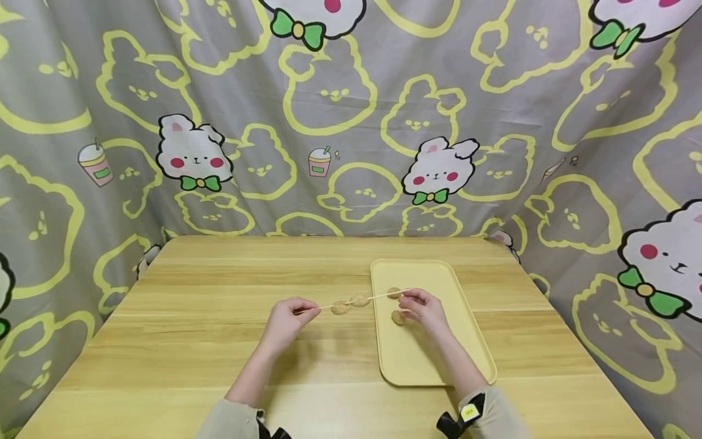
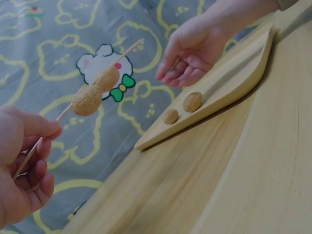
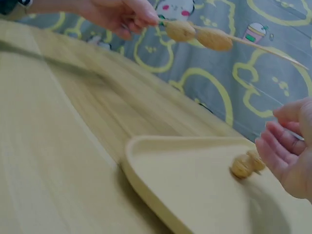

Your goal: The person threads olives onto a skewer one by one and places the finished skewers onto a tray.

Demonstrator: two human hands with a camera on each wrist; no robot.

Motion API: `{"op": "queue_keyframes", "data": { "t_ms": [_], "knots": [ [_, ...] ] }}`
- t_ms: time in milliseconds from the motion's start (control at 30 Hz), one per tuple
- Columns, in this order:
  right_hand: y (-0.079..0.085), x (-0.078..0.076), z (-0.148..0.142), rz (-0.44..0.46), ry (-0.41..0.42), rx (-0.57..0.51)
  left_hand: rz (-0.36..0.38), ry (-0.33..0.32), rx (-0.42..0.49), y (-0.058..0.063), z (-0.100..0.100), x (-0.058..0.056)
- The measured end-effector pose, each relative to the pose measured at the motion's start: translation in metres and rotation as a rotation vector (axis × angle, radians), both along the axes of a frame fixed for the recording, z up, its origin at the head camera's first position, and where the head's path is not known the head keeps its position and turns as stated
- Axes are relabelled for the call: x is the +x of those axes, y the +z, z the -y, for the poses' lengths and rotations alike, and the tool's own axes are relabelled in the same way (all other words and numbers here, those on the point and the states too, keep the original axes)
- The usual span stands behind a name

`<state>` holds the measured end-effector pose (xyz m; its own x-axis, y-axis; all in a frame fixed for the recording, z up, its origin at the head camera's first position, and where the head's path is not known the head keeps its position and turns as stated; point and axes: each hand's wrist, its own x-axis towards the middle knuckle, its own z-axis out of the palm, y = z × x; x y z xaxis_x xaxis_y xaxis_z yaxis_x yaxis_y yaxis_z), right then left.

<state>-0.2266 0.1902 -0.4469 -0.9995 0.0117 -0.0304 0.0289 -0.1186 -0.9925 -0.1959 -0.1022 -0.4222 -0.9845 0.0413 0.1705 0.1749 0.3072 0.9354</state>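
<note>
My left hand (image 1: 287, 320) pinches a thin wooden skewer (image 2: 62, 113) near one end, raised above the table. Two brown, rough-skinned balls (image 2: 87, 99) sit side by side along the skewer's middle; I cannot tell exactly what food they are. The skewer's bare tip points toward my right hand (image 1: 426, 311), which hovers over the yellow tray (image 1: 433, 360) with loosely bent fingers. Both wrist views show a gap between the tip and those fingers. Two more brown balls (image 2: 192, 102) lie on the tray close below the right hand, partly hidden by it in the right wrist view.
The tray stands on the right half of a wooden table (image 1: 181, 360) and has a low raised rim. A grey curtain (image 1: 351, 79) printed with yellow outlines and white rabbits hangs behind the table and along both sides.
</note>
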Motion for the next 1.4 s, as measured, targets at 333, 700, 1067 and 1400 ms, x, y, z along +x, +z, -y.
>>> {"op": "queue_keyframes", "data": {
  "t_ms": [333, 700, 1067, 1400],
  "knots": [
    [-0.008, -0.005, -0.016, 0.038, 0.141, 0.377, -0.016, 0.013, -0.019, -0.003, 0.003, -0.001],
    [-0.022, -0.007, -0.014, -0.013, 0.176, 0.482, -0.016, 0.012, -0.037, -0.005, 0.005, 0.002],
    [-0.024, -0.009, -0.014, -0.044, 0.184, 0.524, 0.003, 0.021, -0.06, -0.007, 0.007, 0.005],
    [-0.014, 0.0, -0.032, 0.001, 0.265, 0.309, 0.004, 0.021, -0.082, -0.009, 0.01, 0.004]
  ]
}}
